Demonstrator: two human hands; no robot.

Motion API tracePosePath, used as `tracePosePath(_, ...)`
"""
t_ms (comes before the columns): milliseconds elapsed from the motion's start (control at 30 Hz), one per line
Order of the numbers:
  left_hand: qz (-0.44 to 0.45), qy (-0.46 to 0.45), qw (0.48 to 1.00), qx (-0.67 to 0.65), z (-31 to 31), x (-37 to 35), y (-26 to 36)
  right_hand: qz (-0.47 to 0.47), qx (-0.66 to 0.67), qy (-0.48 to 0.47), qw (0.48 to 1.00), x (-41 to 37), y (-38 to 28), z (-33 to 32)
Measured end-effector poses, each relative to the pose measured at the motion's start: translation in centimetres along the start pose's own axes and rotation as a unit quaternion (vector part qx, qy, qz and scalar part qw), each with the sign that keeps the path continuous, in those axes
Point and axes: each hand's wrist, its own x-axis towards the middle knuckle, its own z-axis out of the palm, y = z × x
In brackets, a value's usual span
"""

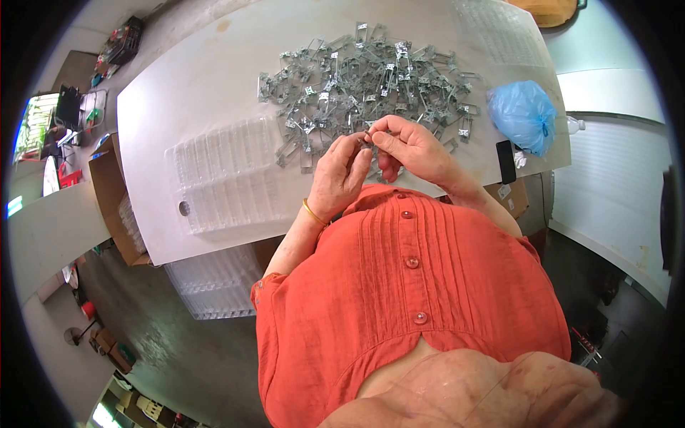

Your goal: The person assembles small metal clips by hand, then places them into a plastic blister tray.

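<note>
Both my hands meet at the near edge of a heap of small metal brackets (357,85). My left hand (341,172), with a yellow bangle on its wrist, is closed, thumb and fingers pinched at the fingertips. My right hand (414,151) is closed too, its thumb and index finger pressed together right against the left fingertips. Something small and dark shows between the fingertips; the fingers cover most of it, so its kind cannot be made out. The heaped brackets are shiny, U-shaped and tangled together just beyond the hands.
A clear plastic tray (225,175) with ridges lies on the white table (153,107) at left; another clear tray (499,32) is at the far right. A blue plastic bag (523,118) and a black phone (505,162) rest at right. Cardboard boxes stand beside the table.
</note>
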Motion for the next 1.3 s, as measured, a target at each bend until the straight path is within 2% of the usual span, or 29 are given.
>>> tracePosePath(100,0.008,0.002,0.999,0.047,-0.2,-0.5,0.4,-0.005,-0.055,0.014,0.998,-0.2,-0.2,0.6)
tracePosePath(200,-0.005,-0.023,0.997,0.076,-0.4,-0.9,0.7,-0.081,-0.12,0.038,0.989,0.3,1.1,0.5)
tracePosePath(300,0.014,-0.049,0.995,0.084,-0.3,-1.1,0.4,-0.178,-0.307,0.118,0.927,0.0,0.8,0.4)
tracePosePath(533,0.061,-0.093,0.992,0.06,-0.7,0.1,0.5,-0.161,-0.174,0.107,0.966,0.4,0.8,0.1)
tracePosePath(600,0.053,-0.169,0.982,0.072,-0.8,0.2,1.2,-0.165,-0.168,0.106,0.966,0.6,0.9,-0.4)
tracePosePath(633,0.049,-0.208,0.974,0.077,-0.6,0.2,1.5,-0.162,-0.125,0.136,0.969,0.8,0.6,-1.0)
tracePosePath(700,0.082,-0.191,0.978,0.03,1.3,-0.4,0.3,-0.158,-0.039,0.196,0.967,1.8,-0.5,-2.6)
tracePosePath(733,0.099,-0.182,0.978,0.007,1.8,-0.3,0.3,-0.195,0.038,0.212,0.957,2.5,-0.7,-4.0)
tracePosePath(800,-0.098,-0.161,0.971,-0.149,0.8,0.2,1.3,-0.193,0.059,0.185,0.962,1.4,-1.7,-5.7)
tracePosePath(833,-0.196,-0.145,0.943,-0.225,0.3,0.5,1.7,-0.191,0.068,0.171,0.964,0.8,-2.4,-6.2)
tracePosePath(867,-0.217,-0.114,0.889,-0.387,0.3,0.7,0.3,-0.144,0.014,0.165,0.976,-0.3,-2.9,-5.5)
tracePosePath(900,-0.233,-0.094,0.859,-0.446,0.1,1.0,0.2,-0.134,-0.007,0.144,0.98,-0.8,-2.4,-4.9)
tracePosePath(967,-0.238,-0.073,0.844,-0.475,-0.1,1.5,0.4,-0.115,-0.047,0.1,0.987,-1.1,-1.1,-3.3)
tracePosePath(1100,-0.229,-0.063,0.849,-0.472,0.2,2.2,0.9,-0.07,-0.058,0.095,0.991,-1.6,-0.9,-1.1)
tracePosePath(1300,-0.21,-0.051,0.872,-0.439,0.8,2.0,0.0,-0.081,-0.089,0.069,0.99,-1.2,0.0,-1.6)
